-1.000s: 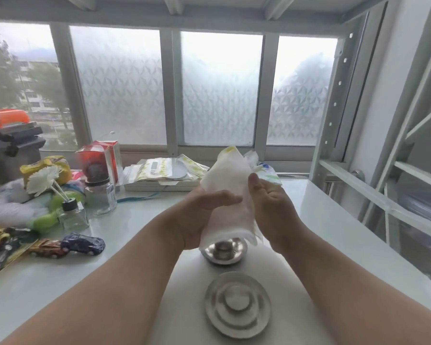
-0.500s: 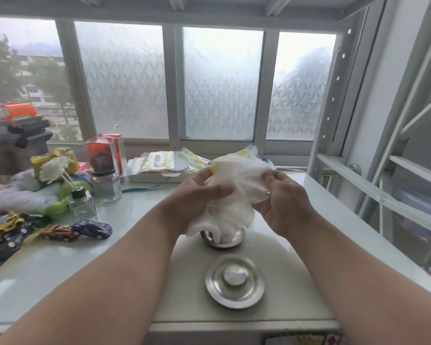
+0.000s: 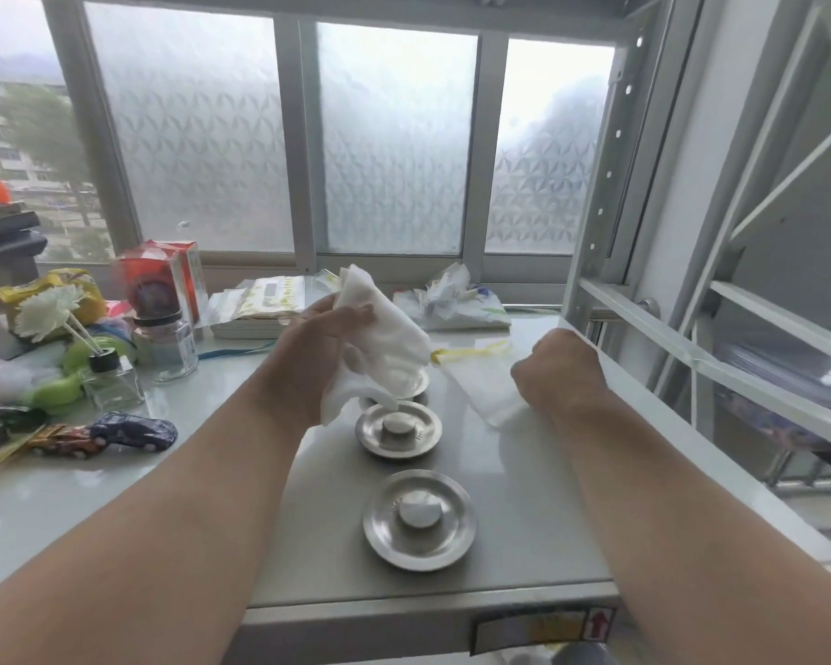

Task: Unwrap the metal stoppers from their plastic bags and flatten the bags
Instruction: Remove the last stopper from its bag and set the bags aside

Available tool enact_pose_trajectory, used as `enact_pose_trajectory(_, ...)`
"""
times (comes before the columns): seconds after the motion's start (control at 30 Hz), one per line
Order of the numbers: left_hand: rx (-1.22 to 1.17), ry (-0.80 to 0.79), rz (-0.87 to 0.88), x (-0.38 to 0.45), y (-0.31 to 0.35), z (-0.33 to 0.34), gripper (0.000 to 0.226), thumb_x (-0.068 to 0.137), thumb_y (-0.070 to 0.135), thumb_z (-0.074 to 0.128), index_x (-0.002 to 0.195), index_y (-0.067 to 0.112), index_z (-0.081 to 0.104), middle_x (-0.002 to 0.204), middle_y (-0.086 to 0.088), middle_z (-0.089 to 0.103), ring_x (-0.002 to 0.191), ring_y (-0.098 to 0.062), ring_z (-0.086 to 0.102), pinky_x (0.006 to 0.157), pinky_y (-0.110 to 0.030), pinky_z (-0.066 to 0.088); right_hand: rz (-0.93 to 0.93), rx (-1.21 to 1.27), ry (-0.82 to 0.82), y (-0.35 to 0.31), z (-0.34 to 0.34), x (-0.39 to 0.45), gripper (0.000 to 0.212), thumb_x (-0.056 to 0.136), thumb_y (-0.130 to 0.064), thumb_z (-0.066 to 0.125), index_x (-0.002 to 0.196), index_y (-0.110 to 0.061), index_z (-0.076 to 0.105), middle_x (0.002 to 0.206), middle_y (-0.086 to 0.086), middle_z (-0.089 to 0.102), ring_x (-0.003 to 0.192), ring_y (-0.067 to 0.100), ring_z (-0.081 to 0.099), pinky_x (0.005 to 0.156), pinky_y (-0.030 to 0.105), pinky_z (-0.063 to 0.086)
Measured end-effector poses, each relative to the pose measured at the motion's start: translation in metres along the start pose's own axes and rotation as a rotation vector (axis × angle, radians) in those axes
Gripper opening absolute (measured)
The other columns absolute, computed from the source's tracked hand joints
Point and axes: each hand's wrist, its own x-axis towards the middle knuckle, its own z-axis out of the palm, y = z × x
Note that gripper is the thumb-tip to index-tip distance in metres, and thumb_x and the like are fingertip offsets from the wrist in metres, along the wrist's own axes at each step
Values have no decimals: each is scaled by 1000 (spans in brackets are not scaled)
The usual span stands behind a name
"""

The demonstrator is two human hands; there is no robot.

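Observation:
Three round metal stoppers stand in a row on the grey table [image 3: 524,496]: a near stopper [image 3: 418,518], a middle stopper [image 3: 398,429], and a far stopper [image 3: 416,382] half hidden under a white wrap. My left hand [image 3: 325,343] grips that crumpled white wrap [image 3: 382,343] above the far stopper. To the right, a translucent plastic bag [image 3: 476,376] with a yellow top strip lies on the table. My right hand [image 3: 560,371] is closed in a fist on the bag's right corner.
A heap of crumpled bags [image 3: 452,300] and a flat packet [image 3: 265,304] lie by the window. Toy cars [image 3: 130,431], glass bottles [image 3: 169,345] and a reed diffuser [image 3: 111,383] crowd the left. A white shelf frame [image 3: 692,357] runs along the right.
The bundle both hands held has come apart: my left hand keeps the white wrap, my right hand has drawn the plastic bag to the right and down onto the table. A third stopper now shows.

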Motion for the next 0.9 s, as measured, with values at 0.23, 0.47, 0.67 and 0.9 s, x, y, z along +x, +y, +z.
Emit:
enact_pose_trajectory(0.23,41,-88,11,-10,0,13,31,94,24,81,120,13,67,105,-20,60,94,-40,55,76,-51,47,-154,710,-64,-22,-1,-28,38,91,-39,67,83,-3,73,74,4,67,71,24,58,64,34,44)
enact_pose_trajectory(0.47,86,-177,-2,-11,-4,17,61,90,12,80,143,-8,58,123,-27,69,110,-44,71,89,-55,64,-195,1160,-570,-35,8,-43,25,95,-16,75,113,0,72,99,18,78,84,30,75,86,44,61)
enact_pose_trajectory(0.67,43,-161,-15,-11,-3,21,25,104,26,72,119,5,75,96,-14,72,72,-28,70,66,-37,63,-129,1315,-419,-31,5,-34,36,89,11,72,117,-12,68,86,4,78,78,20,75,81,37,62)
enact_pose_trajectory(0.9,155,62,21,1,-7,14,31,76,16,95,105,19,83,88,-13,64,68,-28,46,59,-35,45,-131,1353,-233,-21,3,-21,49,91,17,64,128,-15,65,107,4,78,77,9,76,63,22,59)
